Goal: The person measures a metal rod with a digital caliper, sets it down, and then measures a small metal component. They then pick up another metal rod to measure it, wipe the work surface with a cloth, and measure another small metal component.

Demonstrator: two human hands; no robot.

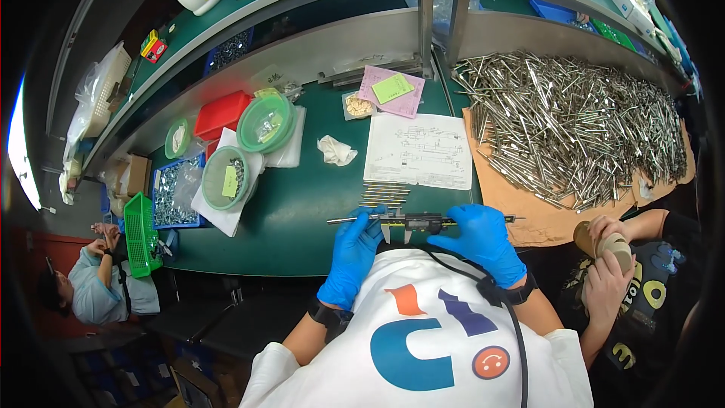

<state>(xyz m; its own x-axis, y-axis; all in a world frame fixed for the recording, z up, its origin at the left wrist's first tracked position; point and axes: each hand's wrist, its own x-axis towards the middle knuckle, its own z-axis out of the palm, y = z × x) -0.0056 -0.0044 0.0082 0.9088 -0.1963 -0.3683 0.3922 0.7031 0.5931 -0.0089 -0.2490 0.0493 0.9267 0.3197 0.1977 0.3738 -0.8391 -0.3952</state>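
Note:
My left hand [353,248], in a blue glove, is closed on a thin metal rod [341,220] whose end sticks out to the left. A digital caliper [421,222] lies level in front of my shirt, its jaws pointing toward me. Gripping the caliper's right part is my gloved right hand [483,237], and the beam's tip shows past it. Whether the rod touches the jaws is too small to tell. Just beyond the caliper, several metal rods [384,194] lie in a row on the green table [302,196]. A sheet with a technical drawing [420,149] lies behind them.
A big heap of metal rods [566,121] covers brown paper at the right. Green bowls [224,178], a red bin [222,115] and a blue tray [175,196] stand at the left. Crumpled tissue [336,150] lies mid-table. A person's hands [610,257] hold a tape roll nearby at the right.

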